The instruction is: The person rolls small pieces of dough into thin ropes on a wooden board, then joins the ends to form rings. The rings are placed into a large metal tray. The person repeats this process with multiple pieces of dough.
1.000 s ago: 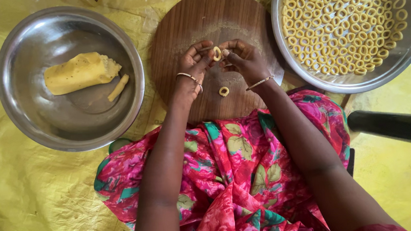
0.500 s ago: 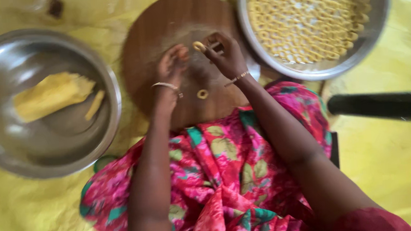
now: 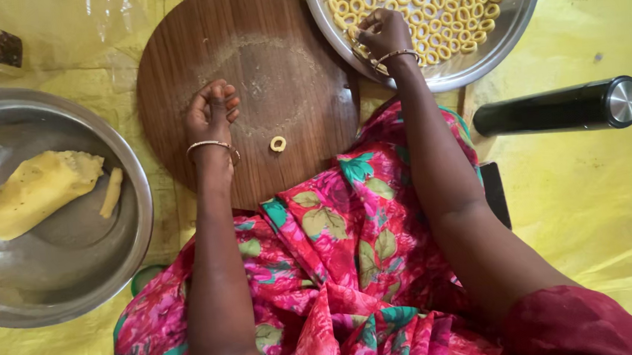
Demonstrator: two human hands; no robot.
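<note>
My left hand point(image 3: 211, 114) rests on the round wooden board point(image 3: 283, 45) with its fingers curled in and nothing in them. A single small dough ring point(image 3: 277, 144) lies on the board just right of that hand. My right hand point(image 3: 382, 35) reaches into the steel bowl of dough rings point(image 3: 504, 31) at the top right. Its fingertips pinch a dough ring point(image 3: 357, 46) at the near left side of the bowl, among several others.
A large steel bowl point(image 3: 76, 286) at the left holds a yellow dough lump point(image 3: 31, 191) and a small dough roll point(image 3: 111, 192). A black cylinder with a metal cap point(image 3: 558, 108) lies at the right. Yellow sheet point(image 3: 596, 200) covers the floor; pink floral cloth point(image 3: 338, 273) over my lap.
My hands have parted. The right hand carried the ring from the board into the bowl of rings, while the left hand dropped onto the board.
</note>
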